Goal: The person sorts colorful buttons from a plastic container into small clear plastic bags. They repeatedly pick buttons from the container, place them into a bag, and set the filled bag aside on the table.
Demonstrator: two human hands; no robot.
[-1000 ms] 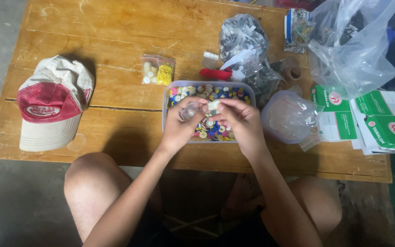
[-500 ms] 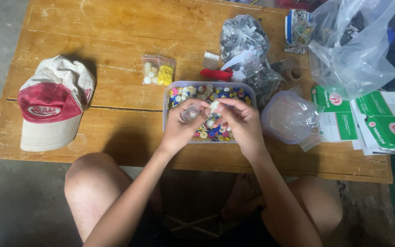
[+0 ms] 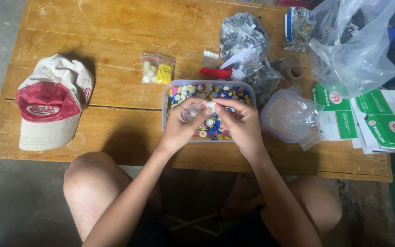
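You are seated at a wooden table (image 3: 92, 27) with both bare knees showing below its near edge. Far right, a big clear plastic bag (image 3: 357, 50) slumps over green and white boxes (image 3: 380, 123). At the left end lies a red and cream cap (image 3: 51, 105), well apart from your hands. Behind the middle of the table sits a bag of dark small parts (image 3: 243, 41), with a red item (image 3: 216, 72) just beside it. Right of your hands rests a round clear lid (image 3: 289, 114). Directly in front of you is a clear tub (image 3: 170, 89) filled with many-coloured buttons (image 3: 234, 93); both hands hover over it. Beyond the tub's left corner lies a small packet of yellow and white buttons (image 3: 157, 69).

Your left hand (image 3: 179, 126) is curled closed around a small clear bag (image 3: 192, 111), pinching it between thumb and fingers. Your right hand (image 3: 243, 126) is closed too, its fingertips pinching a small white button (image 3: 211, 105) right at the mouth of that bag, touching it. The two hands meet above the tub's middle.
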